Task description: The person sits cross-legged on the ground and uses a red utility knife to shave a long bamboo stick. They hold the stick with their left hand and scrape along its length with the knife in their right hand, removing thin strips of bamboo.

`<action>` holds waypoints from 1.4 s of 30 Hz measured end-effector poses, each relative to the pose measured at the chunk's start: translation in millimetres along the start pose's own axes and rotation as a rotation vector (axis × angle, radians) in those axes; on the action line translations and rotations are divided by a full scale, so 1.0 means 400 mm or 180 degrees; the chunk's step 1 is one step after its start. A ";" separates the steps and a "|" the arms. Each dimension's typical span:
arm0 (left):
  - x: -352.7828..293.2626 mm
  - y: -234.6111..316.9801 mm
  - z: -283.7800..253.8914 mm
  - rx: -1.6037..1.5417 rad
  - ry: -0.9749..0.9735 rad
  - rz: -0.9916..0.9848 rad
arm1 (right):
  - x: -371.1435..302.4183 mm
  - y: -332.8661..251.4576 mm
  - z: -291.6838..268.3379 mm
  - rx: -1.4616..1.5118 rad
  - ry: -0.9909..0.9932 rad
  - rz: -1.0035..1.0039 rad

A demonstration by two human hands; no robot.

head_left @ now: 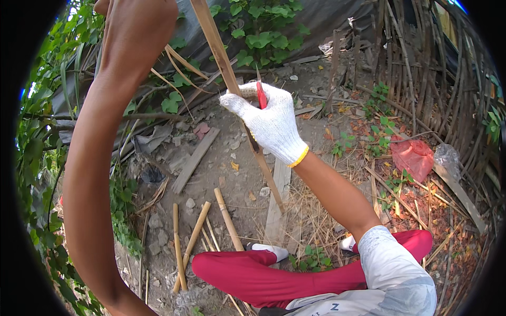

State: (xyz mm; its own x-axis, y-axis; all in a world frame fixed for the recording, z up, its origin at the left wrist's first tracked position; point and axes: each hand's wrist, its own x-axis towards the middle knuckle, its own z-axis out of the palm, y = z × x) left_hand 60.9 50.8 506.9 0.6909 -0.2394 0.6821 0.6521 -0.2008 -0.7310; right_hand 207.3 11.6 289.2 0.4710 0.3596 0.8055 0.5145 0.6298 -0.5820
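Note:
My right hand [274, 118], in a white knit glove with a yellow cuff, is closed around a red-handled knife [261, 95]. A thin pointed blade sticks up from the handle. The same hand grips a long, flat bamboo strip [213, 39], its thumb lying across it. This strip slants from the top edge down toward the ground, with a dark patch below the glove. My bare left arm reaches up along the left side. The left hand [139, 21] is cut off by the top edge, and its fingers are hidden.
Several bamboo pieces [195, 239] lie by my legs in red trousers [295, 279]. A flat board [196, 160] and a longer plank [278, 195] rest on the dirt. Leafy vines [39, 174] hang left; a stick fence [416, 68] and red plastic bag [412, 158] are right.

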 end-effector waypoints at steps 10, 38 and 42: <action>-0.154 -0.365 0.204 -0.0413 -0.0933 -0.1882 | 0.036 -0.004 -0.052 0.0153 -0.0178 0.0624; -0.477 -0.379 0.007 -0.0499 -0.2796 -0.0310 | -0.284 0.158 -0.268 0.0249 0.0063 0.2287; -0.761 -0.360 -0.105 -0.0762 -0.3262 -0.1879 | -0.423 0.192 -0.291 0.0318 -0.0103 0.3057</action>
State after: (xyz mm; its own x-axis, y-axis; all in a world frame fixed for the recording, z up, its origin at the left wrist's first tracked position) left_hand -256.7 112.6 403.7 0.3033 0.7919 0.5301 0.9515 -0.2221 -0.2126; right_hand 250.6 -81.1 95.1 0.6383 0.7698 -0.0055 -0.1439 0.1124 -0.9832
